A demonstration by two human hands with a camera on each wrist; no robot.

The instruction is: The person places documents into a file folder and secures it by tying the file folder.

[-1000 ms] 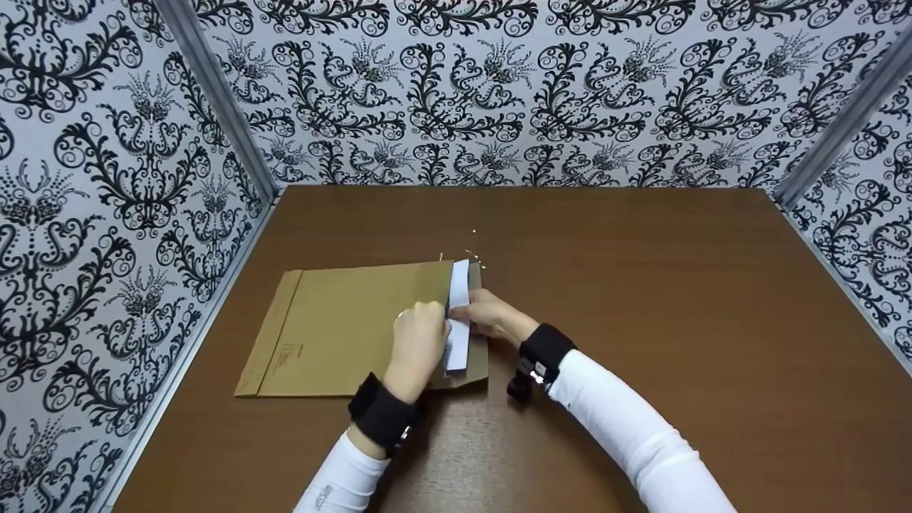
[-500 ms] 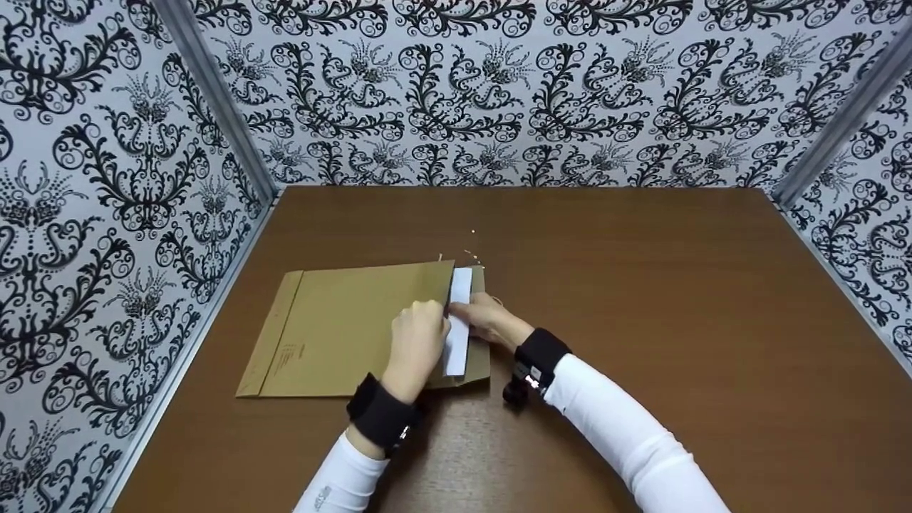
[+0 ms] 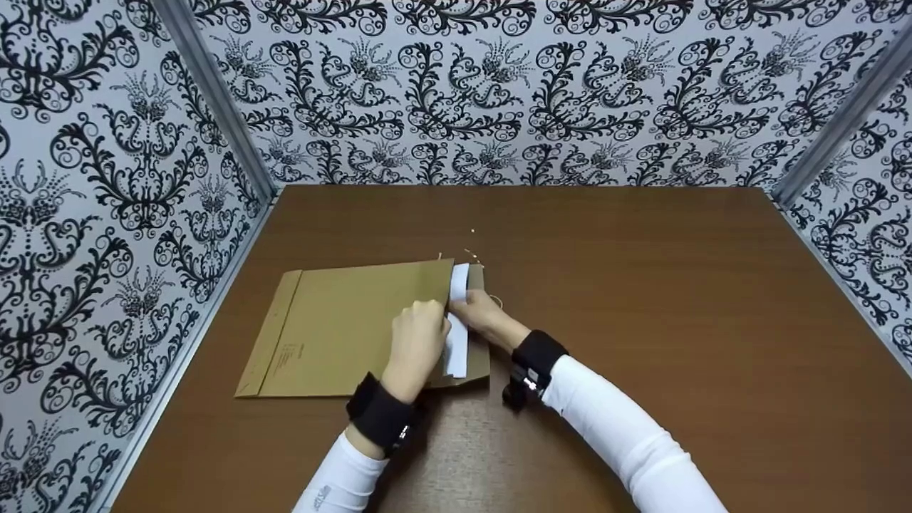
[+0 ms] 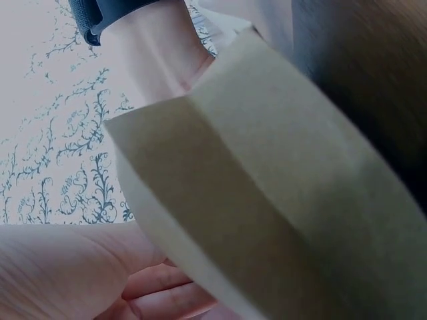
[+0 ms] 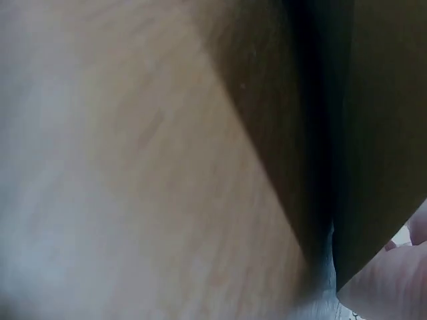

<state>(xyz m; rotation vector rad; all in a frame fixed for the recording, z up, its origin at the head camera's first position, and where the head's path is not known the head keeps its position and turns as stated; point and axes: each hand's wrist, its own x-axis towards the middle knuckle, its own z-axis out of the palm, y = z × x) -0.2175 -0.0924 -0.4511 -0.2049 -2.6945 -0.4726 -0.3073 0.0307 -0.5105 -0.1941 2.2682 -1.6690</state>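
A large brown cardboard envelope (image 3: 356,320) lies flat, its mouth facing right. White paper (image 3: 458,353) shows as a strip in that mouth, the rest hidden inside. My left hand (image 3: 418,342), fingers curled, grips the envelope's upper edge at the mouth. My right hand (image 3: 483,311) is at the strip and pinches it, thumb on top; its other fingers are partly hidden. In the left wrist view the envelope's edge (image 4: 220,167) crosses the frame above my left hand (image 4: 80,267). The right wrist view has the envelope (image 5: 383,133) at right, with fingertips (image 5: 390,280) below it.
Everything lies on a brown wooden table (image 3: 641,285). Small light scraps (image 3: 473,255) and a thin string loop (image 3: 496,301) are beside the envelope's mouth. Patterned walls (image 3: 499,92) stand behind and on both sides.
My right hand has shifted slightly left and up along the paper strip. The paper has moved slightly within the mouth, and the string loop has come into view. My left hand stays in place.
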